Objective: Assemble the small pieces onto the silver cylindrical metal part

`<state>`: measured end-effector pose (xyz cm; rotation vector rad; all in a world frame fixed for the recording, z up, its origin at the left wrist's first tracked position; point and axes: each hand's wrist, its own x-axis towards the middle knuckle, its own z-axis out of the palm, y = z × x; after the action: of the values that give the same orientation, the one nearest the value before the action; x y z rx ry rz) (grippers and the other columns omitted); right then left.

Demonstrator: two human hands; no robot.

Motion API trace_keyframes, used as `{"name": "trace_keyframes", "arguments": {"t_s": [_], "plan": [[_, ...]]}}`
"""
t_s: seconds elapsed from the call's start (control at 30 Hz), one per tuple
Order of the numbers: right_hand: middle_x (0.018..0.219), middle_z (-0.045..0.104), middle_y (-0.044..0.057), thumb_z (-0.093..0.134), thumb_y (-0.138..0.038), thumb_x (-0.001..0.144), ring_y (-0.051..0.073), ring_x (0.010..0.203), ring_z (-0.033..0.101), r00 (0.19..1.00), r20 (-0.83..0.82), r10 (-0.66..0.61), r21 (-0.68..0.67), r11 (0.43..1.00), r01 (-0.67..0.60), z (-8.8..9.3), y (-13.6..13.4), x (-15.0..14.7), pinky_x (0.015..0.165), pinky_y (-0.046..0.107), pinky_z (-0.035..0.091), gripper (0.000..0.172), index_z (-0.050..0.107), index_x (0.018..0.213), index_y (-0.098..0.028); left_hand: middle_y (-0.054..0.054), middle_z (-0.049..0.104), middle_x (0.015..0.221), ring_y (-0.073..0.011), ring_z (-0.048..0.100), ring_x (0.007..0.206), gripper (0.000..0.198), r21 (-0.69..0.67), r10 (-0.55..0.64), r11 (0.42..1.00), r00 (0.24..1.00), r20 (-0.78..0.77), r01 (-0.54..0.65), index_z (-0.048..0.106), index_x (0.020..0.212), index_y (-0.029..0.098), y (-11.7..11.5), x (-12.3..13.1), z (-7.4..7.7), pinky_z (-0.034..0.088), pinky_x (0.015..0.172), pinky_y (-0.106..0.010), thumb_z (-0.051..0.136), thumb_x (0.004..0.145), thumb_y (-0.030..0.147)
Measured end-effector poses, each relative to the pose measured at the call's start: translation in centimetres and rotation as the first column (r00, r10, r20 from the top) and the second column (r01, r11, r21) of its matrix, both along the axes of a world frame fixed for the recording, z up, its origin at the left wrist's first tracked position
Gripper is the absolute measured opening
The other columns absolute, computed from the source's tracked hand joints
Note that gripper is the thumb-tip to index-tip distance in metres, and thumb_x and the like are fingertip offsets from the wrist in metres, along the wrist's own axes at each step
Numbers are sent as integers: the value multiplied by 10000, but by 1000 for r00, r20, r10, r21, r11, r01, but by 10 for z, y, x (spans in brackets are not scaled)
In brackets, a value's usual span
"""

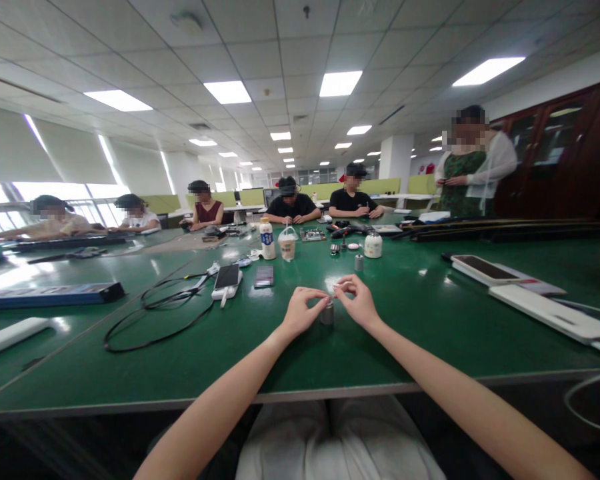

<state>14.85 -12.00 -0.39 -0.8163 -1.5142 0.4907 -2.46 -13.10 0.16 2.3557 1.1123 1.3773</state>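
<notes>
A small grey metal cylinder (327, 315) stands upright on the green table in front of me, partly covered by my fingers. My left hand (304, 311) is at its top left, thumb and fingertips closed in a pinch at its upper end; what lies between them is too small to tell. On the other side, my right hand (356, 300) has its thumb and fingers pinched together just above the cylinder's top, around a tiny pale bit that I cannot make out. A similar metal cylinder (359, 263) stands farther back, beyond my right hand.
A phone on a white power bank (227, 281) with a black cable (130, 348) lies left, near a small dark packet (264, 277). Behind stand a bottle (267, 240), a cup (287, 245) and a white jar (373, 245). Phones and white devices (550, 312) lie right. Several people sit around.
</notes>
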Motion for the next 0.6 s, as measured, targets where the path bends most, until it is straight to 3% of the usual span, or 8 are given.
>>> {"name": "trace_keyframes", "arguments": {"t_s": [0.2, 0.33, 0.47, 0.6], "plan": [[665, 671, -3, 609, -327, 794, 232, 707, 711, 1000, 14, -9, -73, 997, 10, -3, 5, 3, 776, 386, 524, 152, 523, 871, -230, -29, 759, 972, -209, 594, 997, 199, -5, 165, 986, 985, 44, -165, 760, 956, 246, 9, -4, 1, 429, 941, -349, 606, 896, 356], [723, 692, -10, 580, -231, 753, 213, 783, 706, 998, 47, 50, -175, 984, -41, -11, 14, 4, 821, 384, 521, 125, 553, 875, -229, -60, 757, 930, -283, 549, 1007, 159, -93, 324, 942, 946, -12, -323, 790, 844, 273, 23, -21, -12, 408, 930, -443, 690, 815, 393], [802, 717, 5, 548, -97, 665, 198, 813, 701, 982, 82, 168, -283, 949, -139, -19, 17, 1, 807, 367, 540, 263, 605, 893, -215, -101, 738, 920, -353, 509, 1009, 113, -154, 402, 899, 912, -77, -409, 795, 715, 278, 33, -32, -26, 397, 878, -516, 797, 688, 387], [864, 714, -3, 579, -33, 602, 195, 905, 690, 960, 101, 263, -325, 920, -218, -22, 13, 0, 915, 377, 511, 395, 637, 944, -221, -96, 731, 974, -332, 504, 1029, 128, -110, 394, 911, 918, -51, -398, 795, 797, 273, 29, -26, -20, 384, 902, -499, 728, 776, 380]]}}
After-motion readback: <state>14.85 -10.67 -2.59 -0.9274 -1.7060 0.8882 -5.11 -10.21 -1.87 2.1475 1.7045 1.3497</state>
